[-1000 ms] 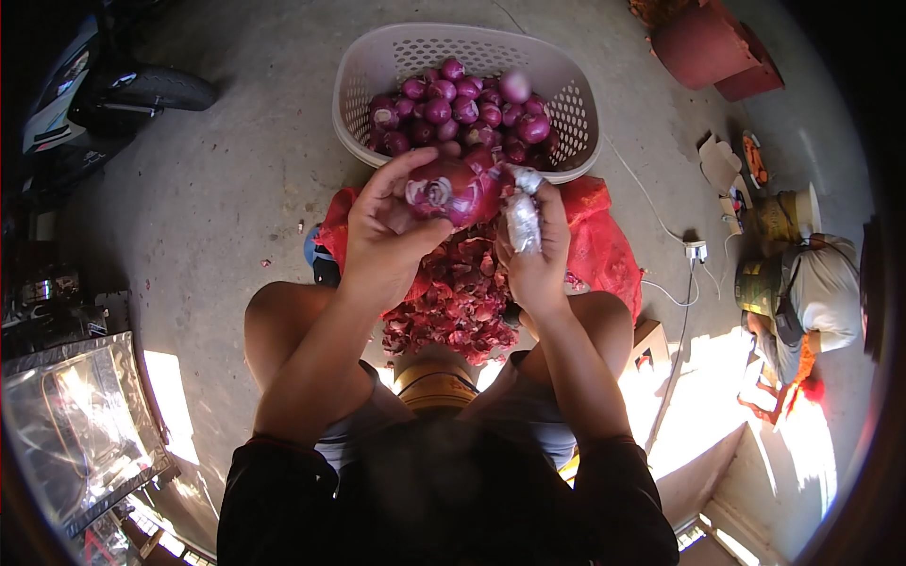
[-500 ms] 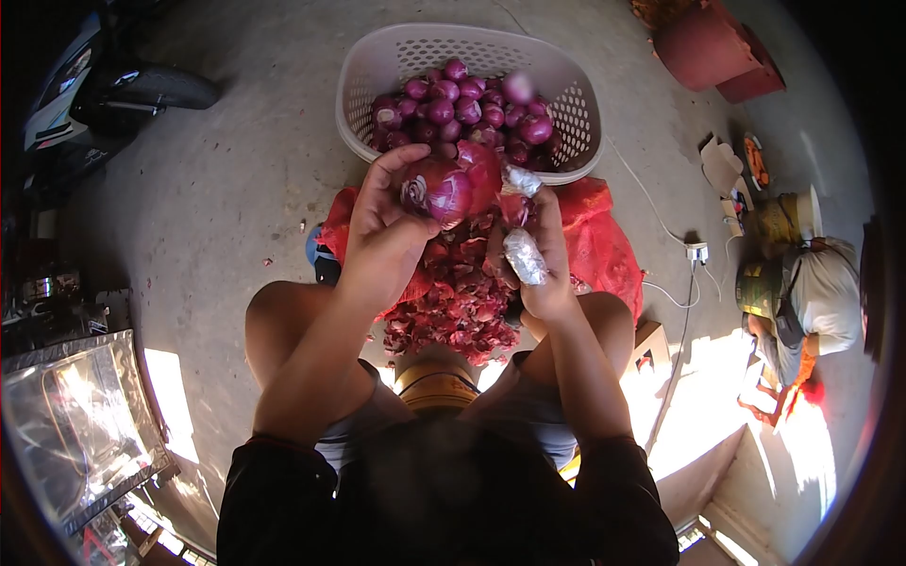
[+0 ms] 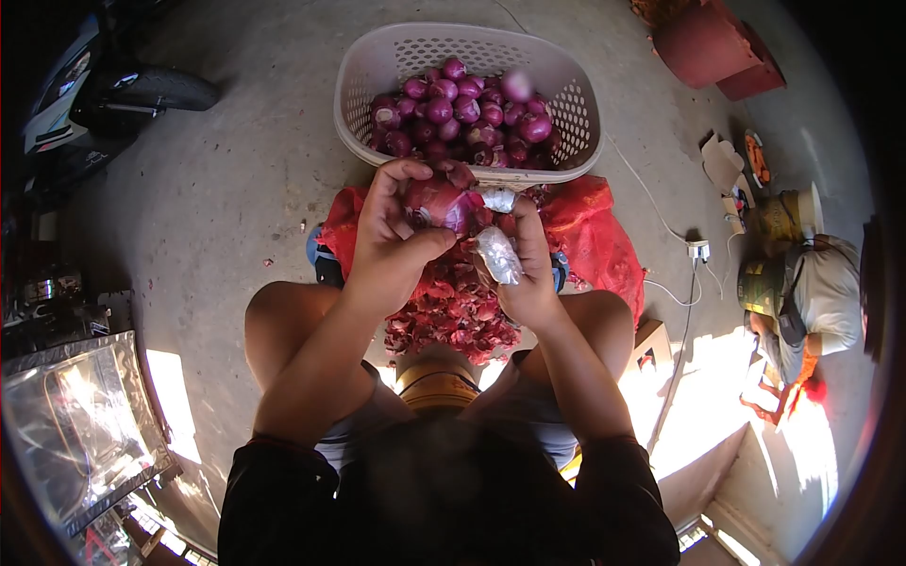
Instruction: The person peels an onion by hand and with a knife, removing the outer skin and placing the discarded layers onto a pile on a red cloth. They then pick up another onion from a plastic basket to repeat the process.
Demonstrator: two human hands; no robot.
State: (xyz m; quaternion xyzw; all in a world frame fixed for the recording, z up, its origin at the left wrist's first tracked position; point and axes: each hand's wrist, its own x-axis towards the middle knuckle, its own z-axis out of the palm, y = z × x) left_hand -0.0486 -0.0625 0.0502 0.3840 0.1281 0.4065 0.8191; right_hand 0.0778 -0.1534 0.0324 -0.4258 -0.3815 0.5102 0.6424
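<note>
A red onion, with dry skin sticking up at its top, is held in front of me above the peel heap. My left hand is closed around its left side, thumb below and fingers behind. On its right side, my right hand pinches at the papery skin; silvery wrapping covers its thumb and forefinger tip. Exactly what lies between those fingertips is partly hidden. Under both hands, a heap of dry onion skins lies between my legs, on and beside a red mesh sack.
Just beyond my hands stands a pale perforated basket with many red onions. A white cable with a plug runs along the floor at right. Another person sits farther right. A motorcycle wheel is at upper left.
My right hand has moved left and slightly down, bringing its wrapped fingertips against the onion. The onion has turned and sunk a little in my left hand.
</note>
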